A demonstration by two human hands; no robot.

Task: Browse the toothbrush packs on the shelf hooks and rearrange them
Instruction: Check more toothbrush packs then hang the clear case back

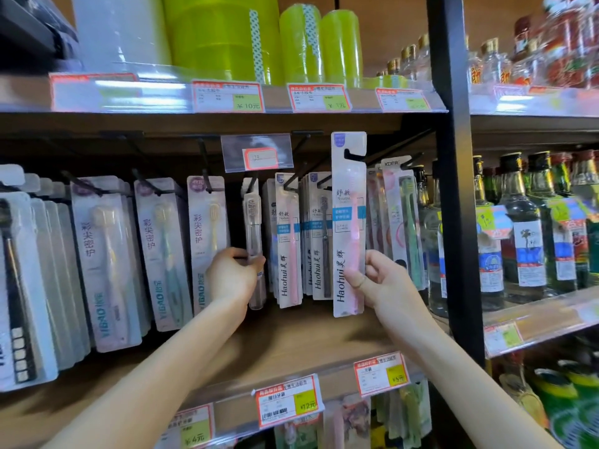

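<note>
Pinching the pink Haohui toothbrush pack [349, 222] low, the right hand [376, 280] threads its slot onto a hook [355, 156]; left of it, the left hand [231, 273] grips a clear-cased brush [253, 228], steadying it.

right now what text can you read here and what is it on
"Haohui": pink pack held by right hand
"Haohui": hanging pink pack
"YIBAO": yellow brush pack
"¥10元": upper shelf tag
"¥12元": lower shelf tag
"¥5元": lower right tag
Bottle labels: too blurred.
</note>
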